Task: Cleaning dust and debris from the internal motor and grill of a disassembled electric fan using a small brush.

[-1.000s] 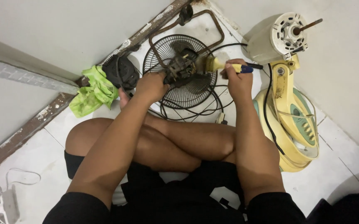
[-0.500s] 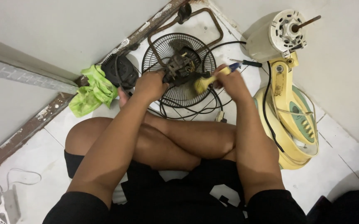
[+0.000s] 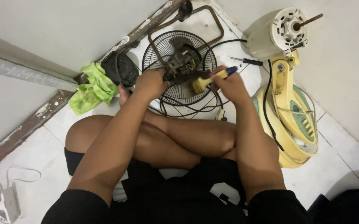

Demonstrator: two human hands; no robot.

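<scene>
White floor tiles [image 3: 345, 137] carry one black wire fan guard [image 3: 163, 49], where a seated person's left hand [image 3: 150, 83] clamps a small dark motor part [image 3: 179, 64]. Just right of it, the right hand [image 3: 229, 85] grips one yellow-bristled brush [image 3: 202, 83], bristles touching the part. One yellow fan body [image 3: 289, 103] lies alongside, and one green rag [image 3: 92, 87].

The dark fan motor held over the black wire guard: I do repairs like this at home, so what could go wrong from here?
The left hand alone steadies the dark fan motor; it could slip onto the black wire fan guard. The yellow-bristled brush in the right hand might snag the motor's wiring. Black cables near the legs could catch.
</scene>
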